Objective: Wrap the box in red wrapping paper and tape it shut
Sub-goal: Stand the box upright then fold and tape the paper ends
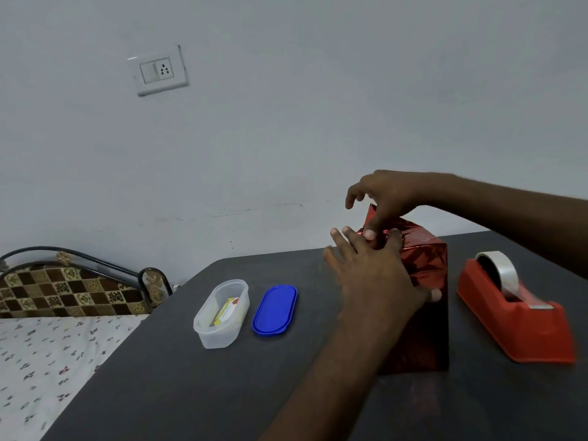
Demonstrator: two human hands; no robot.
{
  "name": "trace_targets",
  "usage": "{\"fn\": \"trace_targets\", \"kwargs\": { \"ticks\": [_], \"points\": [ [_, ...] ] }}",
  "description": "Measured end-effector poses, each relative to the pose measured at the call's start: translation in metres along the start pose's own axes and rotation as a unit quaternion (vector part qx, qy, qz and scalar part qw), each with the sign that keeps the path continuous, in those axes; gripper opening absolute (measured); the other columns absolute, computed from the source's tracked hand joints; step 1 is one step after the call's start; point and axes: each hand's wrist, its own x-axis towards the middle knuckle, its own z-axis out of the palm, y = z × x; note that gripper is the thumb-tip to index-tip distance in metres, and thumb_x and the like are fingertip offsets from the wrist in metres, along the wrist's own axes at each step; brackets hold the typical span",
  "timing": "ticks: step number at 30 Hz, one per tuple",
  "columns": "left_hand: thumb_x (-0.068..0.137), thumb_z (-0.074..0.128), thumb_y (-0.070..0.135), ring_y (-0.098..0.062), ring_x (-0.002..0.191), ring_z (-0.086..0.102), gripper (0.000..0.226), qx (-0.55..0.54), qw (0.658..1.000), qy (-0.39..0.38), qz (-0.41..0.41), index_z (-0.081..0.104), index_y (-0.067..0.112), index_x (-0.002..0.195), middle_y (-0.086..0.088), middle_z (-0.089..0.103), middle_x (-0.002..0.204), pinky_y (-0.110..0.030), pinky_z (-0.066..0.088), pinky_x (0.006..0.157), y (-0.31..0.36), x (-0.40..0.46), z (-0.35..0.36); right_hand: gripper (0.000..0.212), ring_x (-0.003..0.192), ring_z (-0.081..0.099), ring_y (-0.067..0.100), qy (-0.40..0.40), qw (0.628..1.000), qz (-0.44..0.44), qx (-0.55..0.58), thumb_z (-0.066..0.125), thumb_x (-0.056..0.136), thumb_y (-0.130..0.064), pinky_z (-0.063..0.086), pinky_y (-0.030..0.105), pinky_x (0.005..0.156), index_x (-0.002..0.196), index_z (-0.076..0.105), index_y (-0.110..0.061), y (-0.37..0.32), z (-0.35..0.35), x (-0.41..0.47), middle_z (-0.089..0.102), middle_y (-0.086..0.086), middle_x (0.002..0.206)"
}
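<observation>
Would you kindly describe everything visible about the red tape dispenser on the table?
The tape dispenser is a red-orange wedge-shaped body, plastic by its look, standing upright on the dark table to the right of the red-wrapped box, apart from it. A roll of clear tape sits in its raised rear part, with a strip leading down to the cutter at the low front end. Neither hand touches it.

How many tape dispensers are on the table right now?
1. The dispenser sits right of the wrapped box, apart from it. Another could hide behind the arms.
</observation>
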Motion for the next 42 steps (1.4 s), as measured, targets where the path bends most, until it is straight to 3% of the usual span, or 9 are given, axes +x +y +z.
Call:
{"fn": "trace_targets", "kwargs": {
  "ticks": [6, 9, 14, 18, 20, 27, 31, 36, 42],
  "points": [
    [0.075, 0.067, 0.069, -0.048, 0.144, -0.021, 0.102, -0.004, 1.0, -0.004, -0.006, 0.012, 0.037, 0.154, -0.026, -0.01, 0.16, -0.064, -0.008, 0.113, 0.003, -0.001, -0.001, 0.061, 0.116, 0.059, 0.015, -0.101, 0.994, -0.009, 0.046, 0.084, 0.065, -0.052, 0.046, 0.035, 0.1, 0.12, 0.067, -0.03, -0.002, -0.01, 0.004, 0.066, -0.005, 0.122],
    [0.075, 0.068, 0.068, -0.048, 0.143, -0.023, 0.101, -0.011, 1.0, -0.006, -0.006, 0.013, 0.037, 0.154, -0.027, -0.01, 0.16, -0.064, -0.009, 0.113, 0.001, -0.001, 0.0, 0.049, 0.113, 0.06, 0.016, -0.148, 0.988, 0.008, 0.034, 0.081, 0.076, -0.044, 0.044, 0.031, 0.095, 0.12, 0.069, -0.026, -0.005, -0.003, 0.01, 0.068, -0.004, 0.119],
    [0.074, 0.069, 0.067, -0.048, 0.143, -0.023, 0.102, -0.011, 1.0, 0.001, -0.002, 0.014, 0.037, 0.154, -0.027, -0.01, 0.16, -0.064, -0.009, 0.113, 0.001, 0.001, 0.001, 0.053, 0.11, 0.066, 0.022, -0.139, 0.987, 0.024, 0.081, 0.081, 0.067, -0.05, 0.051, 0.037, 0.1, 0.113, 0.072, -0.025, 0.001, 0.0, 0.008, 0.072, 0.001, 0.114],
    [0.074, 0.069, 0.068, -0.048, 0.143, -0.023, 0.102, -0.012, 1.0, -0.003, -0.002, 0.013, 0.037, 0.154, -0.025, -0.009, 0.16, -0.064, -0.009, 0.113, 0.001, 0.001, 0.001, 0.041, 0.106, 0.065, 0.014, -0.105, 0.989, 0.021, 0.105, 0.083, 0.075, -0.042, 0.05, 0.036, 0.1, 0.111, 0.072, -0.026, 0.005, -0.006, 0.006, 0.072, -0.001, 0.113],
    [0.074, 0.07, 0.067, -0.048, 0.143, -0.023, 0.102, -0.015, 1.0, 0.003, -0.004, 0.014, 0.037, 0.154, -0.026, -0.009, 0.16, -0.064, -0.009, 0.113, 0.001, 0.0, 0.002, 0.043, 0.103, 0.067, 0.016, -0.128, 0.985, 0.013, 0.117, 0.083, 0.069, -0.045, 0.051, 0.034, 0.097, 0.106, 0.074, -0.025, 0.001, -0.005, 0.006, 0.074, -0.002, 0.106],
    [0.074, 0.071, 0.065, -0.049, 0.142, -0.025, 0.103, -0.007, 1.0, 0.0, 0.0, 0.013, 0.036, 0.155, -0.029, -0.009, 0.159, -0.063, -0.008, 0.114, 0.0, -0.002, 0.0, 0.011, 0.084, 0.062, 0.017, -0.198, 0.965, -0.009, 0.172, 0.079, 0.079, -0.029, 0.047, 0.036, 0.087, 0.078, 0.076, -0.018, 0.004, 0.004, 0.011, 0.071, 0.004, 0.085],
    [0.074, 0.071, 0.065, -0.049, 0.143, -0.023, 0.103, -0.005, 1.0, -0.001, 0.001, 0.013, 0.035, 0.155, -0.029, -0.007, 0.16, -0.064, -0.008, 0.113, 0.001, 0.0, -0.002, 0.005, 0.084, 0.066, 0.014, -0.195, 0.961, -0.018, 0.194, 0.074, 0.087, -0.021, 0.049, 0.037, 0.088, 0.087, 0.077, -0.017, 0.009, 0.002, 0.01, 0.074, 0.001, 0.087],
    [0.073, 0.072, 0.065, -0.05, 0.143, -0.022, 0.104, -0.003, 1.0, 0.001, -0.001, 0.014, 0.035, 0.154, -0.03, -0.007, 0.159, -0.064, -0.007, 0.113, 0.001, -0.001, 0.0, 0.05, 0.087, 0.071, 0.014, -0.179, 0.964, 0.007, 0.196, 0.082, 0.066, -0.035, 0.055, 0.03, 0.08, 0.111, 0.074, -0.014, 0.013, -0.011, 0.001, 0.077, -0.001, 0.095],
    [0.073, 0.072, 0.065, -0.05, 0.143, -0.021, 0.106, 0.001, 1.0, -0.002, -0.001, 0.013, 0.035, 0.155, -0.03, -0.006, 0.159, -0.064, -0.007, 0.113, 0.0, 0.0, -0.001, 0.026, 0.095, 0.072, 0.026, -0.159, 0.96, 0.028, 0.228, 0.075, 0.087, -0.024, 0.056, 0.034, 0.083, 0.107, 0.075, -0.007, 0.026, 0.01, -0.003, 0.076, 0.012, 0.103]
  ]
}}
